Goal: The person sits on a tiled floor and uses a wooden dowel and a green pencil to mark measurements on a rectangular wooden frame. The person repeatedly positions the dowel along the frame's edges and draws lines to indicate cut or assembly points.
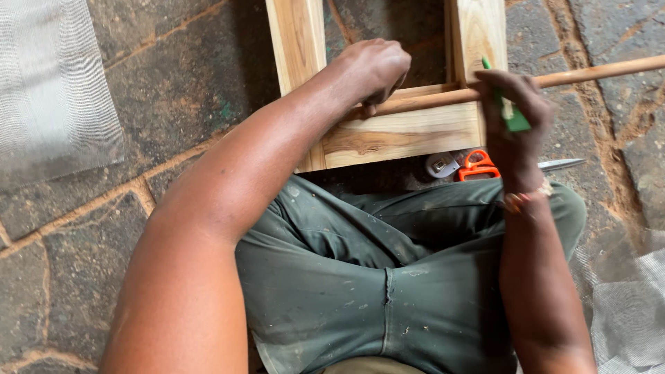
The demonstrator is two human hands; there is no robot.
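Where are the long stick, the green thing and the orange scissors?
wooden stick (596, 72), head view, on its bare shaft at right.
green tool (516, 122), head view, on its lower end.
orange scissors (478, 165), head view, on a handle loop.

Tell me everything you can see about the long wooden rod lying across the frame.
The wooden rod is a slim, round, light reddish-brown stick, smooth and straight. It lies nearly level across the pale wooden frame, rising slightly toward the right edge of the view, where it runs out of sight. The left hand presses down on its left end, and the right hand, holding a green tool, covers its middle.
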